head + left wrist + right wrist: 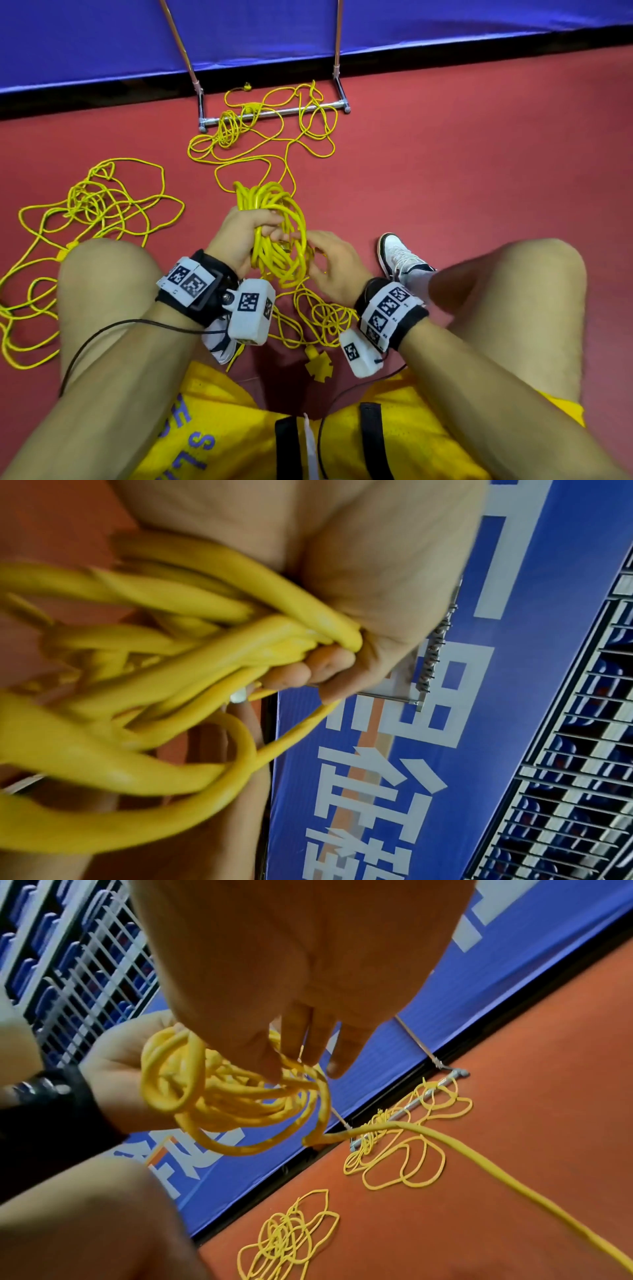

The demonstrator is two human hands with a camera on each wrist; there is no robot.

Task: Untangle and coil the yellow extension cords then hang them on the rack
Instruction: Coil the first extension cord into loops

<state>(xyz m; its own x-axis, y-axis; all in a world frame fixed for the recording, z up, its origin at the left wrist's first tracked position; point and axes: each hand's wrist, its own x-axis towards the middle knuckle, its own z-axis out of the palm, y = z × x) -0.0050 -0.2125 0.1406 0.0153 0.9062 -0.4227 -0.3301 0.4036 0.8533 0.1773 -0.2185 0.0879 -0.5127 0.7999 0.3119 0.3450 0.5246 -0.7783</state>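
The left hand grips the bendy, floppy cord coil, best held where loops bunch, while the right hand maybe pinches a loop.

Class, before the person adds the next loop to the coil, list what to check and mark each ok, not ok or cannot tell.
1. Left hand grips the coil: ok.
2. Right hand at the coil, fingers on a strand: ok.
3. Trailing cord free of knots: cannot tell.
4. Cords clear of the rack base: not ok, loops lie over it.
5. Left pile untangled: not ok.
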